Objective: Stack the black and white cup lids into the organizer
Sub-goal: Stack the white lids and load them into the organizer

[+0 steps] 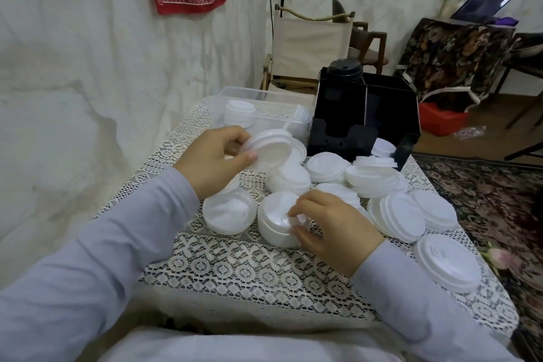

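Note:
My left hand [216, 156] grips a short stack of white lids [271, 148], tilted and lifted above the table. My right hand [329, 225] pinches the edge of another upturned stack of white lids [276, 219] that rests on the lace cloth. Several more white lids [379, 182] lie loose and in small piles between my hands and the black organizer [390, 114]. A tall stack of black lids [344, 72] stands in the organizer's left compartment. The other compartments look dark and I cannot tell what they hold.
A clear plastic tub [235, 95] with white lids inside sits at the table's far left, beside the organizer. One upturned lid [229, 213] lies under my left wrist. More lids reach the table's right edge [446, 266]. Chairs and a red box stand beyond.

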Available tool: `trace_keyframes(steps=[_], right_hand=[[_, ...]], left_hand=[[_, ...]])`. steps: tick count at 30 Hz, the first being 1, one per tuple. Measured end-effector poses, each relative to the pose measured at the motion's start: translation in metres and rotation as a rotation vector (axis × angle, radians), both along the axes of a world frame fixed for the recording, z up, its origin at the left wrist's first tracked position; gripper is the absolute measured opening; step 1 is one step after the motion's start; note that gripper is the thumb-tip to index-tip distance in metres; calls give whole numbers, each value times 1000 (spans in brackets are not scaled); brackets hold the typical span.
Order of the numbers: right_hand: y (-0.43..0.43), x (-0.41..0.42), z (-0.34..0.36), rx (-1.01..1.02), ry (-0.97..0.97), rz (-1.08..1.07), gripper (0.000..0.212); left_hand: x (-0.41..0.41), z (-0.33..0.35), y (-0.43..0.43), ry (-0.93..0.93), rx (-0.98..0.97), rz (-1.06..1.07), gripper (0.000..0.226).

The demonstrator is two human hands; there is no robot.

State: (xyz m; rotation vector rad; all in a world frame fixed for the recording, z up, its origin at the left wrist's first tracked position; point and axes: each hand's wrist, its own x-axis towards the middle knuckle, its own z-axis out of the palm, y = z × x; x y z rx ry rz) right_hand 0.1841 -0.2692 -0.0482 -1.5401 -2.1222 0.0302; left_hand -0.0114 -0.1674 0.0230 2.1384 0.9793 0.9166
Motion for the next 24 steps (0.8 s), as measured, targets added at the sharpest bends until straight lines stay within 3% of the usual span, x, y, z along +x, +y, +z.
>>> trace_keyframes(steps=[5,10,12,15,20,21,24], right_hand=[[-1,0,0,15,-10,2,18],[-5,3,9,43,100,-132,18],[-4,6,16,119,250,-169,29],[2,6,25,33,365,-44,64],[11,2,22,-49,433,-1,67],[12,2,20,-55,417,-1,63],[14,5,15,-116,364,-28,55]], left_hand=[[9,-11,-18,-370,-521,-13,11],[14,-17,-31,-525,-815,15,10],[15,-18,-33,-558,-905,20,12],[17,-17,-36,-594,-993,-17,16],[19,-19,-44,-594,-990,3,27],[19,-22,-44,-553,-903,39,30],[17,-35,-42,-206,-385,141,40]])
